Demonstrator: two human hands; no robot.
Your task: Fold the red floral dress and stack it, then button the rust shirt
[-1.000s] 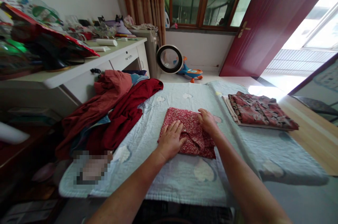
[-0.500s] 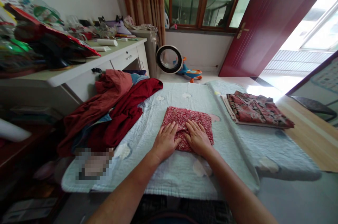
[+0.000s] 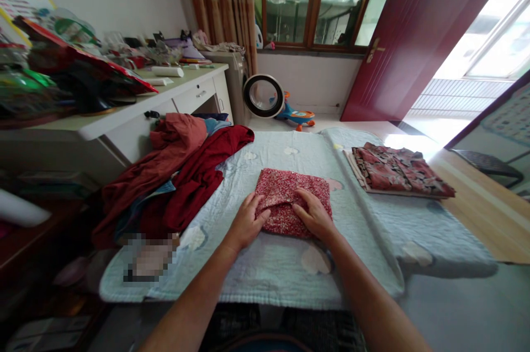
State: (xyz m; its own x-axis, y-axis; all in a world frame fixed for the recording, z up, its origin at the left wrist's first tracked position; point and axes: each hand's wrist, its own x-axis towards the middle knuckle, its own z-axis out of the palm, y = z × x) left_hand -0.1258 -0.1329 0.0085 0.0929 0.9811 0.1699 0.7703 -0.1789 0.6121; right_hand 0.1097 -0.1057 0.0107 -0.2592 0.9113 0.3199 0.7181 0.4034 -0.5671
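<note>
A folded red cloth with a fine white speckled pattern (image 3: 281,180) lies in front of me, a fold line running across its middle. My left hand (image 3: 247,222) rests at its left edge, thumb on the cloth and apart from the fingers. On the right part of the cloth lies my right hand (image 3: 314,215), fingers slightly bent and thumb stretched to the side. Neither hand visibly grips the fabric. Beneath is a pale blue quilted cover with cloud shapes (image 3: 290,280).
Rumpled dark red clothing (image 3: 199,180) and a rust-coloured garment (image 3: 174,136) are heaped at the left. A stack of folded patterned clothes (image 3: 401,169) lies at the right. Beyond are a cluttered desk (image 3: 161,100), an open round washer door (image 3: 264,96) and a blue ride-on toy (image 3: 296,114).
My left hand has slid left from the cloth's middle to its left edge. My right hand has shifted slightly right, its fingers more bent. The fold line shows more fully.
</note>
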